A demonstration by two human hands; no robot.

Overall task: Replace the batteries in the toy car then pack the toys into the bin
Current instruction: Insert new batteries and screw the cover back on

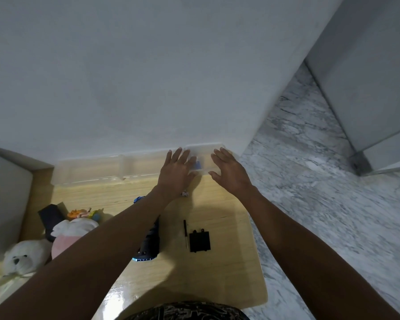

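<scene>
My left hand (176, 172) and my right hand (229, 172) reach to the far edge of the wooden table (231, 269), fingers spread on either side of a small clear plastic box (200, 161) with something blue inside. Whether they touch the box I cannot tell. The black and blue toy car (150, 247) lies under my left forearm, partly hidden. Its black battery cover (199, 241) rests on the table beside a thin black screwdriver (185, 233). A small white piece (184, 194) sits near my left wrist.
A long clear bin (90, 170) stands against the white wall at the back left. Soft toys lie at the left: a white bear (21, 257), a pink and white plush (69, 234), a colourful toy (83, 214), a black box (51, 215). Marble floor (321, 192) lies right.
</scene>
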